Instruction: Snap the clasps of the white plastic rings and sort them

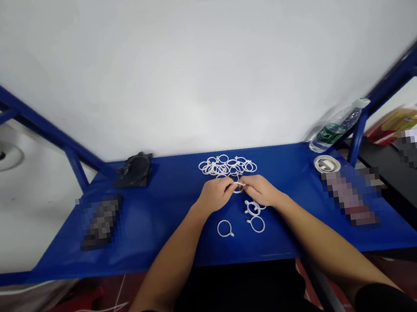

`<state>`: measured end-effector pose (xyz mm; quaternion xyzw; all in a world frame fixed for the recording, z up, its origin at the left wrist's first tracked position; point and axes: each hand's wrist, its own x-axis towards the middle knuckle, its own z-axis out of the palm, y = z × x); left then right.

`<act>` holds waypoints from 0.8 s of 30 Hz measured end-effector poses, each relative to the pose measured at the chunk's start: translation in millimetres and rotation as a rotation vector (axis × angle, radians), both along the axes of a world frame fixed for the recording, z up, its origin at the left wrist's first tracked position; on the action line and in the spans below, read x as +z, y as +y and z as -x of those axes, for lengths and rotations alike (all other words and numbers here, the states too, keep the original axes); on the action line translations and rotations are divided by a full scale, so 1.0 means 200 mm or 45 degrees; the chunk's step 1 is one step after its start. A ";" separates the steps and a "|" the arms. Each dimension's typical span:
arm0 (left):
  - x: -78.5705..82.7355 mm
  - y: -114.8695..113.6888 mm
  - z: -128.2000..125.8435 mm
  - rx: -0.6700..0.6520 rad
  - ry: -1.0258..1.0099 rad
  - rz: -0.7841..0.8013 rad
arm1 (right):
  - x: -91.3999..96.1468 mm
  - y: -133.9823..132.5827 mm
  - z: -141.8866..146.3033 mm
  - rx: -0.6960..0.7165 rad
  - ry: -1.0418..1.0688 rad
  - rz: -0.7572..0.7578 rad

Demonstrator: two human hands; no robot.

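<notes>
Between my two hands is a white curtain ring, pinched from both sides. My left hand grips its left side with closed fingers. On the opposite side, my right hand has its fingers closed on the same ring. Just beyond my hands lies a pile of white rings, loosely overlapping. Nearer to me, a small cluster of rings sits partly under my right hand. A single ring with a small knob rests at the front left, and another ring lies to its right.
All this lies on a blue table against a white wall. A black plastic bag and a blurred dark object are at the left. At the right are a clear bottle, a white coil and a blurred long object.
</notes>
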<state>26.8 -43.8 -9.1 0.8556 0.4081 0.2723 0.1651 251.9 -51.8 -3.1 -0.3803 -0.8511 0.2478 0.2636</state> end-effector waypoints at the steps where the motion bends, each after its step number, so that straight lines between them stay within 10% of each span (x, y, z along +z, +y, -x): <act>1: 0.00 0.00 0.00 -0.018 0.014 0.002 | 0.00 0.00 0.00 -0.005 0.009 0.006; 9: 0.00 0.00 0.00 -0.061 -0.048 -0.041 | -0.02 0.00 -0.01 -0.051 0.093 -0.087; 14: 0.00 0.08 0.08 0.340 -0.118 -0.173 | 0.02 0.03 -0.08 -0.243 -0.019 0.034; 24: -0.06 0.09 0.05 0.388 -0.042 0.008 | 0.00 0.04 -0.12 0.013 -0.241 0.310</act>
